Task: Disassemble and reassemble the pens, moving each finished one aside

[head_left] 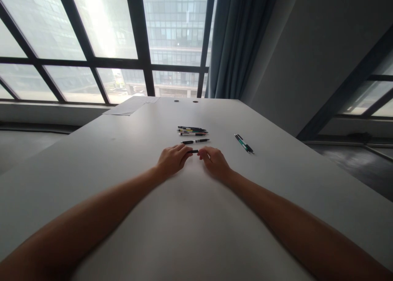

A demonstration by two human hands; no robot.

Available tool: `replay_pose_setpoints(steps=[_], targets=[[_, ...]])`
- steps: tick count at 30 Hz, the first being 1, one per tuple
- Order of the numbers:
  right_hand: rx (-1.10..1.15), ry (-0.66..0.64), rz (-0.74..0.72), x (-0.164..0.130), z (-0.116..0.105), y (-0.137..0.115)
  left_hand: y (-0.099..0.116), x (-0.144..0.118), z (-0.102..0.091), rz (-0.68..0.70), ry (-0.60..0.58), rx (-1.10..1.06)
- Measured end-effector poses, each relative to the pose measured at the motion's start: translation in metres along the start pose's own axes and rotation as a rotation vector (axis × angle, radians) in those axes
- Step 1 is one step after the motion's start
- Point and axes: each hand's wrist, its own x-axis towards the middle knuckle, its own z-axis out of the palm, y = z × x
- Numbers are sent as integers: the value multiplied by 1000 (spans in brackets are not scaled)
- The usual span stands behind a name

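A dark pen (194,151) lies crosswise between my hands, low over the table. My left hand (174,160) is closed on its left end, and the fingers of my right hand (214,161) pinch its right end. Both ends are hidden by my fingers. Just beyond it rests a black pen with a pale middle (195,141), touched by neither hand. Farther back, several pens (192,130) lie side by side in a loose group, some with yellow and reddish parts. To the right of my right hand are a green pen and a dark pen (244,143), close together and slanted.
The white table (147,232) stretches away toward the windows. Sheets of paper (130,106) lie at its far left corner. Two dark round holes (195,102) sit near the far edge. A blue curtain (233,43) hangs behind the table at the right.
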Motion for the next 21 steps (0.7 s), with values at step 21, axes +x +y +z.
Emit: replay_pose_setpoints(steps=[21], targets=[[-5, -1, -167, 2, 0, 10, -4, -3, 3, -21, -89, -81]])
